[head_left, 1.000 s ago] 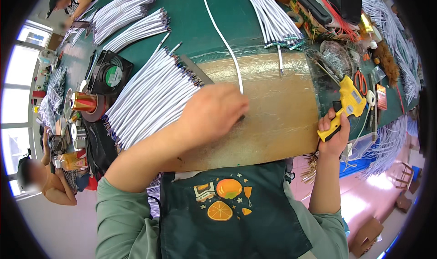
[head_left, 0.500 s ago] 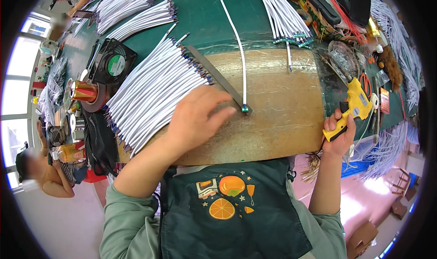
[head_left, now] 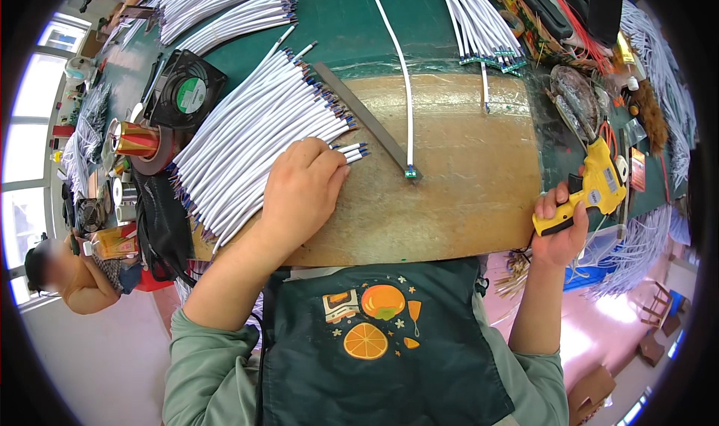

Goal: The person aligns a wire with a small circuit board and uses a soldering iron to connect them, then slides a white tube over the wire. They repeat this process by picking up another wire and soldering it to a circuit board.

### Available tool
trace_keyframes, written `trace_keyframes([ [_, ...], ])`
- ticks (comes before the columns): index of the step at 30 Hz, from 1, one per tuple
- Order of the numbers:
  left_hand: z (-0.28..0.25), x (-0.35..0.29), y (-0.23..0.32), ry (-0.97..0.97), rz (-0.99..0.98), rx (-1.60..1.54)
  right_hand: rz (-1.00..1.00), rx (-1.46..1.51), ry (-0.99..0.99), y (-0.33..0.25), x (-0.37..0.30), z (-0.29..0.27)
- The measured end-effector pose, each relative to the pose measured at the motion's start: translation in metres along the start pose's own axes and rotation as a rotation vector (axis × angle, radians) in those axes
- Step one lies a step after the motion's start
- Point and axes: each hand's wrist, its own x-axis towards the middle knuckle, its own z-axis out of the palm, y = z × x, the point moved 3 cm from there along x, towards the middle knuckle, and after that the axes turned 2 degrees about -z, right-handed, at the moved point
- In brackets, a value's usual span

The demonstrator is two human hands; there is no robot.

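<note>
My left hand [head_left: 303, 190] rests at the near right side of a wide row of white cables [head_left: 255, 126]. Its fingers are curled closed over cables there, whose dark-tipped ends poke out past the knuckles; the exact grip is hidden under the hand. My right hand [head_left: 562, 220] is wrapped round the handle of a yellow glue gun [head_left: 601, 175], nozzle pointing away over the table's right side. Between the hands, a flat metal bar [head_left: 367, 119] lies slantwise on the brown board [head_left: 472, 194]. Beside the bar's near end, one white cable ends in a small green circuit board [head_left: 410, 173].
Cables with green boards [head_left: 490, 51] lie at the far right, and more cable bundles [head_left: 232, 21] at the far left. A black fan [head_left: 183, 95] and a red-gold can [head_left: 136, 139] stand left. A clear bag-like clump [head_left: 575, 92] lies near the nozzle. Other people [head_left: 75, 272] sit at left.
My left hand has come down and left onto the cables, its fingers closing. Some cable ends now stick out rightward. The glue gun has tilted and shifted slightly right in my right hand.
</note>
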Motion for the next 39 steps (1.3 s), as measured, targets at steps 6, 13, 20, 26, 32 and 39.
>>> trace_keyframes([
  [6, 0.005, 0.000, 0.005, 0.027, -0.029, 0.060, 0.128, 0.033, 0.005, 0.012, -0.025, 0.036],
  [13, -0.011, -0.007, 0.034, 0.014, 0.070, -0.072, 0.231, -0.238, -0.123, 0.033, -0.042, 0.071],
  [20, -0.018, -0.010, 0.067, -0.265, -0.025, -0.551, 0.200, -0.486, -0.262, 0.047, -0.045, 0.107],
  [26, -0.012, -0.012, 0.070, -0.316, -0.047, -0.597, 0.222, -0.381, -0.246, 0.054, -0.045, 0.106],
  [32, -0.008, -0.012, 0.070, -0.422, -0.237, -0.723, 0.240, -0.401, -0.286, 0.055, -0.045, 0.106],
  [39, 0.011, -0.019, 0.063, -0.576, -0.688, -1.204, 0.161, -0.566, -0.386, 0.055, -0.047, 0.107],
])
